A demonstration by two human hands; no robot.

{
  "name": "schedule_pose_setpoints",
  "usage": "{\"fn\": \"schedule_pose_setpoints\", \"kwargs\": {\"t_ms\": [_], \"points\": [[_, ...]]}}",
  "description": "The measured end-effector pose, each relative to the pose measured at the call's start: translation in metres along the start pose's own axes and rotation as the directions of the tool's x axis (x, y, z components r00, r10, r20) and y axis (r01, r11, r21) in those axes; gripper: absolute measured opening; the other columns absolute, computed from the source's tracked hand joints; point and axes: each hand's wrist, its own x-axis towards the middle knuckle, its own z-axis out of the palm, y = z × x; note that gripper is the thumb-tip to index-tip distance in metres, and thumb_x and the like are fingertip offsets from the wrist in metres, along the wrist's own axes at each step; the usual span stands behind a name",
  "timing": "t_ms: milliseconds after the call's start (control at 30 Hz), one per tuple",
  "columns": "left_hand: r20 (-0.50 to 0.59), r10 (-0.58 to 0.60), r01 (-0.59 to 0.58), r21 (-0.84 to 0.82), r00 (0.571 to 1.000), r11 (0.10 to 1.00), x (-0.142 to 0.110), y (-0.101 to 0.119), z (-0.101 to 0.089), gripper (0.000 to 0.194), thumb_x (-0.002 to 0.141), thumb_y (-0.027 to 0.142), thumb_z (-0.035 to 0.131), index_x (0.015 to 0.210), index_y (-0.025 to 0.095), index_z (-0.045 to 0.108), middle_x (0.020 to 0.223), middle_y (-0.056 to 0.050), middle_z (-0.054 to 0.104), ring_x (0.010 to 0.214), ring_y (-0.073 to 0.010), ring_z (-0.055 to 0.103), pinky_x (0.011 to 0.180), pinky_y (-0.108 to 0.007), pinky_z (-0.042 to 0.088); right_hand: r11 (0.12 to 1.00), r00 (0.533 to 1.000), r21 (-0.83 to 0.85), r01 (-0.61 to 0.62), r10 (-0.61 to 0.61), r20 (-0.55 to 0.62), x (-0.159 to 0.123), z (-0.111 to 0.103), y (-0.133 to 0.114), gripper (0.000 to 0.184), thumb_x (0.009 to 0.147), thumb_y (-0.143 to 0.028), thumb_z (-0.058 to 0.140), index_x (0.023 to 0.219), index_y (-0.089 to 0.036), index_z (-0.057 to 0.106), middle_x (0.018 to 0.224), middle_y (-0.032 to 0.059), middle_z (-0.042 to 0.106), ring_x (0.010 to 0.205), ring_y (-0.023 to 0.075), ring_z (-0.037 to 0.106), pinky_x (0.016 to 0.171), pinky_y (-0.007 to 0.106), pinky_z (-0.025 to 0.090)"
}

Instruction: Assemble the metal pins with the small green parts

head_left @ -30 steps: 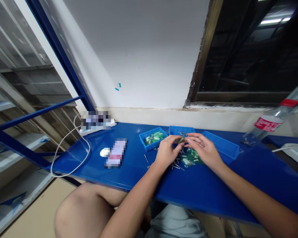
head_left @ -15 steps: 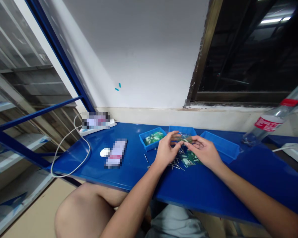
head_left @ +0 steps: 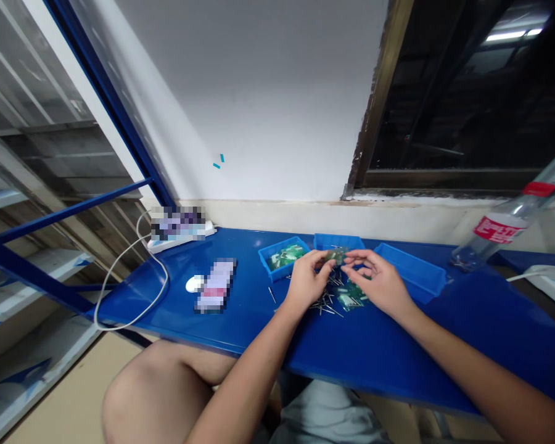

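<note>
My left hand (head_left: 309, 279) pinches a small translucent greenish packet (head_left: 337, 256) between thumb and fingers, above the table. Facing it, my right hand (head_left: 380, 279) has thumb and fingers apart, its index fingertip close to the packet's right edge; whether they touch I cannot tell. Below the hands lies a loose pile of thin metal pins, like rivets (head_left: 322, 303). Beside that pile are more green-tinted clear packets (head_left: 349, 298), partly covered by my right hand.
On the blue table (head_left: 351, 351), a blue bin (head_left: 284, 273) holds green packets. Behind my hands stands another bin (head_left: 337, 240), with a third bin (head_left: 414, 274) to the right. A plastic bottle (head_left: 499, 228), a blurred phone-like item (head_left: 217, 285) and a power strip (head_left: 182, 238) flank them.
My right hand's thumb and fingers have spread and drawn back slightly from the packet. The packet stays in my left hand, which has shifted slightly left.
</note>
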Motion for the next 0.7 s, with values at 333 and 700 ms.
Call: {"fn": "schedule_pose_setpoints", "kwargs": {"t_ms": [333, 700], "points": [[0.076, -0.062, 0.081, -0.27, 0.995, 0.96, -0.0016, -0.002, 0.006, 0.038, 0.096, 0.024, 0.071, 0.132, 0.017, 0.061, 0.104, -0.009, 0.077, 0.096, -0.0192, 0.076, 0.089, -0.035, 0.063, 0.988, 0.998, 0.142, -0.06, 0.054, 0.044, 0.0034, -0.0033, 0.0047, 0.042, 0.082, -0.052, 0.086, 0.107, -0.02, 0.074, 0.113, 0.0112, 0.078, 0.101, 0.0272, 0.076, 0.092, 0.042, 0.064], [0.019, -0.01, 0.012, -0.084, 1.0, 0.996, -0.0025, 0.0069, 0.0042, 0.028, 0.093, 0.042, 0.077, 0.107, 0.018, 0.074, 0.111, -0.01, 0.074, 0.095, -0.0206, 0.074, 0.086, -0.036, 0.064, 0.999, 0.998, 0.03, -0.023, 0.025, -0.054, 0.0019, -0.0075, 0.0099, 0.036, 0.083, -0.05, 0.084, 0.101, -0.022, 0.072, 0.097, 0.0088, 0.077, 0.084, 0.0242, 0.076, 0.08, 0.04, 0.067]]}}
